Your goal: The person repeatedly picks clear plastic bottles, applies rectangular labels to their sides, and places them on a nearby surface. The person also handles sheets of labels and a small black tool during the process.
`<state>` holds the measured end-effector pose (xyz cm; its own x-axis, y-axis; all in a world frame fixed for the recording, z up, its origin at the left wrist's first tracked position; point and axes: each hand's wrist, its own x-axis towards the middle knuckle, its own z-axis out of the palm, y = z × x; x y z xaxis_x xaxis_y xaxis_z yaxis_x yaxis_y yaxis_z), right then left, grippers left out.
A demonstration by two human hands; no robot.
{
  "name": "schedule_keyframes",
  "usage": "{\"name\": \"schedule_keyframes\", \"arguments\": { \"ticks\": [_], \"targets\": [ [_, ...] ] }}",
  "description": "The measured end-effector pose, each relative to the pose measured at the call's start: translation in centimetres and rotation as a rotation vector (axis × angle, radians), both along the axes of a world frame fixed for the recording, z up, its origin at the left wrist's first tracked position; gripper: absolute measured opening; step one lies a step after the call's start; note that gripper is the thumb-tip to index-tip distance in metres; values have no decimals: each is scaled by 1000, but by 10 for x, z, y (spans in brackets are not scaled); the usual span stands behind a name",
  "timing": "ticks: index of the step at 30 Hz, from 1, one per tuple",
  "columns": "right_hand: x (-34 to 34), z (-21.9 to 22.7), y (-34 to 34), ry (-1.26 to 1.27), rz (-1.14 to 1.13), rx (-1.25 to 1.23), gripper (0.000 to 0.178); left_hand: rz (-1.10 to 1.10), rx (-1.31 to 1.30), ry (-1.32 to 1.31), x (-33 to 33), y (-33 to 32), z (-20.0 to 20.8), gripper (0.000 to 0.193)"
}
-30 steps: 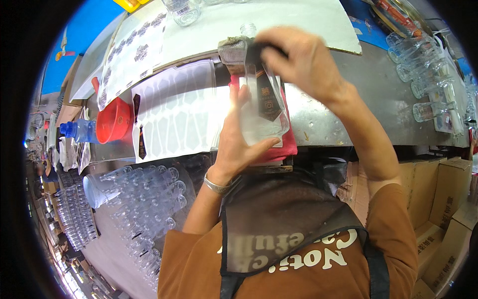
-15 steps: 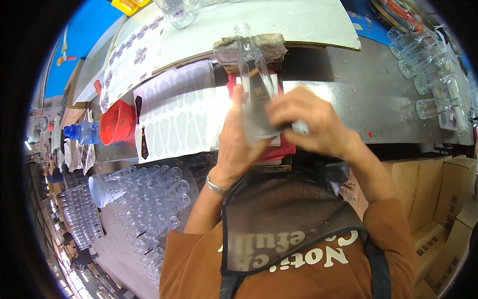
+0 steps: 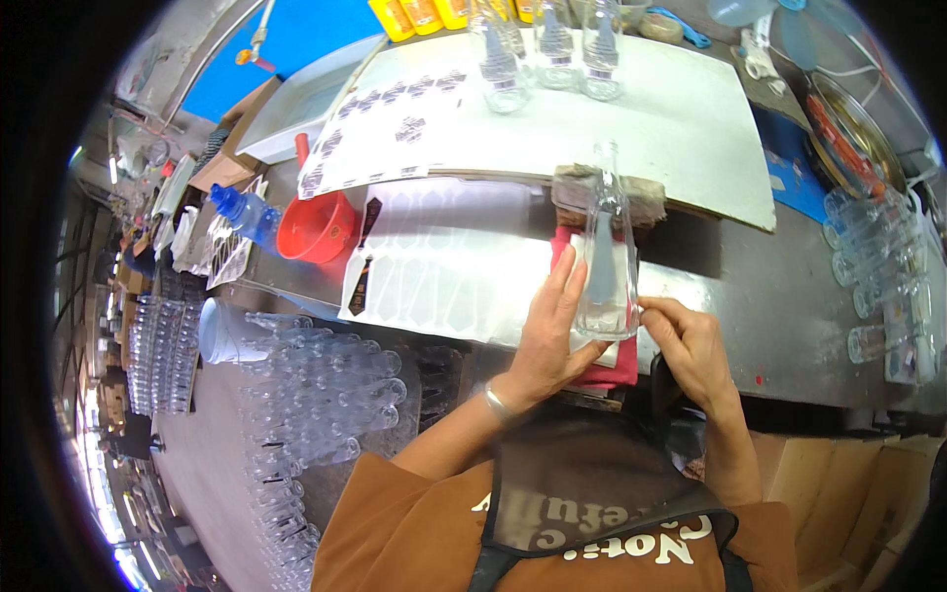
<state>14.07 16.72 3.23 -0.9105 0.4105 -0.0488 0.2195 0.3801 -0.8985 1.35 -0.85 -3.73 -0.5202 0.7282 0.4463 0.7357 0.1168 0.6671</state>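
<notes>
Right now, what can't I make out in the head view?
All in the head view:
- Right hand: its palm faces away; I can't tell whether it holds the black shape below.
- Pink cloth: partly covered by the clear bottle and left hand.
- Yellow containers: tops cut off by the upper edge.
- Cardboard boxes: lost in the dark rim.

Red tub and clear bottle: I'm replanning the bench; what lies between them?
In the head view, a pale sheet covers most of that stretch, with pink cloth and the left hand nearest the bottle.
</notes>
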Motion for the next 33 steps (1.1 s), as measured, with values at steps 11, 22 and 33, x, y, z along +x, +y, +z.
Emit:
{"name": "schedule_keyframes", "arguments": {
  "ticks": [11,22,33],
  "targets": [
    [13,-32,21,28,-181,146,24,768,-164,439,-232,-103,31,81],
    [6,-30,27,-52,-99,179,26,801,-305,513,-323,-200,9,54],
    [11,-25,3,-56,-22,57,57,725,184,-239,-274,-195,26,29]
  ]
}}
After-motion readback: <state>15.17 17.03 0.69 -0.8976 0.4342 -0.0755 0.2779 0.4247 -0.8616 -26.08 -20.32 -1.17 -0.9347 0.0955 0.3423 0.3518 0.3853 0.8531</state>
